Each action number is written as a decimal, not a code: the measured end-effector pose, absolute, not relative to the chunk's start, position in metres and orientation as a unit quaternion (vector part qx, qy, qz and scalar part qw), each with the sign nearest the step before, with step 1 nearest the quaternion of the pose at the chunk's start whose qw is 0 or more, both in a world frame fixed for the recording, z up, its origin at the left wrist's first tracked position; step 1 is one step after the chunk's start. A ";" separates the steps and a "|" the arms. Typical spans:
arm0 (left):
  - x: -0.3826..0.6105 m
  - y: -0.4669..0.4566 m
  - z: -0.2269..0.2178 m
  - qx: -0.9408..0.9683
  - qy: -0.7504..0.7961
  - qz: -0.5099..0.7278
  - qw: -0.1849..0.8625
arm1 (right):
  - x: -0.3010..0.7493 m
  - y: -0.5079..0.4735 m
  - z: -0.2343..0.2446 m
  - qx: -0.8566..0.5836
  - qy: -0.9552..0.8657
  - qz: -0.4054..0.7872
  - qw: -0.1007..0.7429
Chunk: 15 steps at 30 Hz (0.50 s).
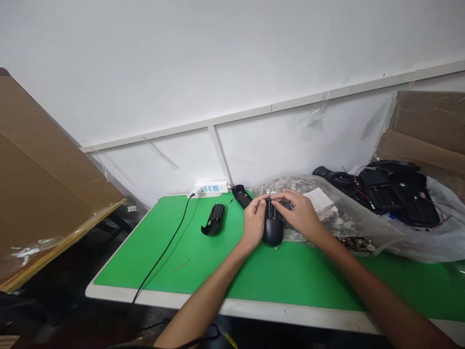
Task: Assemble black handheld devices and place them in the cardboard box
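My left hand (254, 222) and my right hand (295, 212) hold a black plastic casing (273, 231) upright between them above the green-topped table (174, 252). Its rounded end rests near the mat, and its upper part looks like a ribbed battery holder, partly hidden by my fingers. My right fingertips pinch the top of it. Two other black casings lie open with thin wires inside: one (214, 220) left of my hands, one (241, 196) near the wall.
A white power strip (211, 189) with a black cable (163, 252) sits at the table's back edge. A clear bag of small metal parts (319, 208) and a heap of black, red-wired pieces (392, 194) lie to the right. Cardboard sheets (43, 169) stand at the left.
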State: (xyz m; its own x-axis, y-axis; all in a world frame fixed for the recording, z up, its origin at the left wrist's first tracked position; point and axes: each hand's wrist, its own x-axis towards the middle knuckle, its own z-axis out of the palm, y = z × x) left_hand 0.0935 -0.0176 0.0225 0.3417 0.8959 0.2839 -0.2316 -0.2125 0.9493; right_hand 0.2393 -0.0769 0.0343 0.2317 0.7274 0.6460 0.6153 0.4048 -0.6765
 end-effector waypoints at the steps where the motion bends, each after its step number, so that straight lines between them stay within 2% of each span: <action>1: 0.094 -0.017 0.022 0.596 0.277 0.501 0.563 | 0.239 -0.077 0.034 -0.542 -0.620 0.041 0.566; 15: 0.095 -0.018 0.028 0.553 0.264 0.495 0.616 | 0.234 -0.084 0.028 -0.552 -0.651 -0.098 0.511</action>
State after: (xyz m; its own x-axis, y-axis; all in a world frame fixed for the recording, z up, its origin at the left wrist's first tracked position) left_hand 0.0946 -0.0177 0.0277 0.3704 0.9018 0.2225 -0.3184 -0.1018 0.9425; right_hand 0.2335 -0.0840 0.0284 0.1320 0.6184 0.7747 0.8192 0.3719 -0.4365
